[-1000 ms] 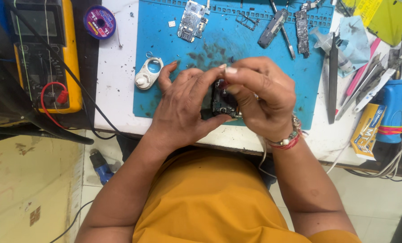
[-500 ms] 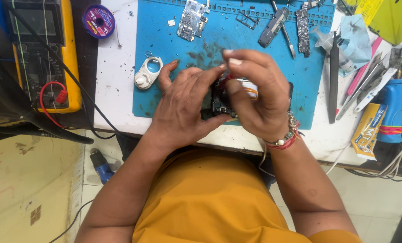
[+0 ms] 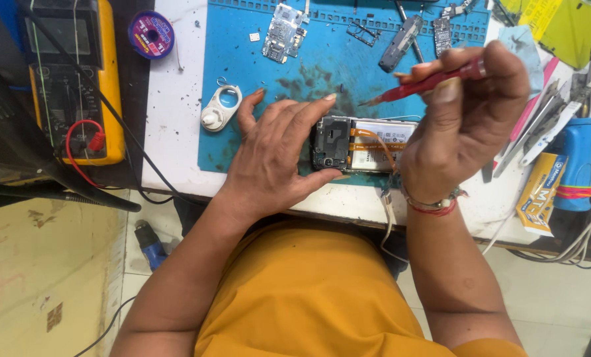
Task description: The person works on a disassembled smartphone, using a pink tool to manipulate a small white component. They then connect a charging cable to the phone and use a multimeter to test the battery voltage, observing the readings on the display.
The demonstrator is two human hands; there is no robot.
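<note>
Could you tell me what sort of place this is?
Probably a phone repair bench: an opened phone lies on a blue work mat, a yellow multimeter stands alongside, and loose circuit boards lie nearby.

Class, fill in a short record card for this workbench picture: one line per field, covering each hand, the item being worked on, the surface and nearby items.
Left hand: left hand steadies the opened phone by its upper end
Right hand: right hand holds a red screwdriver, tip raised above the phone
Item: back cover off, battery and orange ribbon cable exposed
Surface: blue work mat, stained
Nearby: circuit board, yellow multimeter, purple wire spool, blue-handled tool
</note>
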